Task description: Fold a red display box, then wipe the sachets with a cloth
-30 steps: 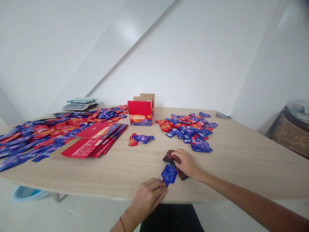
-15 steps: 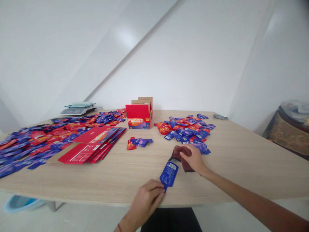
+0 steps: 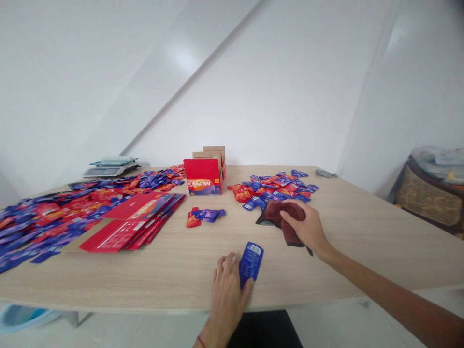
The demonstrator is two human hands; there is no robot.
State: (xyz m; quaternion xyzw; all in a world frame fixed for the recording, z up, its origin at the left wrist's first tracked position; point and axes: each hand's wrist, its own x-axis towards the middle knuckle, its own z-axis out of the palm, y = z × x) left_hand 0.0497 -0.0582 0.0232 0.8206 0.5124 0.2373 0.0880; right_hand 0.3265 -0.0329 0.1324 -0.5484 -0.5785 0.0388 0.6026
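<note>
A blue sachet (image 3: 251, 263) with a white barcode label lies near the table's front edge. My left hand (image 3: 229, 285) is around its lower part, fingers along the left side and thumb at the lower right; the sachet's bottom end is hidden by the hand. Farther right, my right hand (image 3: 306, 224) grips a crumpled brown cloth (image 3: 277, 212) with dark edging, held in front of a pile of red and blue sachets (image 3: 275, 186). The cloth covers part of that pile's near side.
A few sachets (image 3: 206, 215) lie mid-table. Flattened red cartons (image 3: 134, 220) are stacked at left beside a large sachet heap (image 3: 68, 208). Open red boxes (image 3: 203, 176) stand at the back. A scale (image 3: 110, 169) sits at far left, a grey crumpled item (image 3: 325, 173) at back right.
My right hand has lifted the cloth up and right, away from the blue sachet. My left hand has shifted from pinching the sachet's narrow end to spanning its lower part.
</note>
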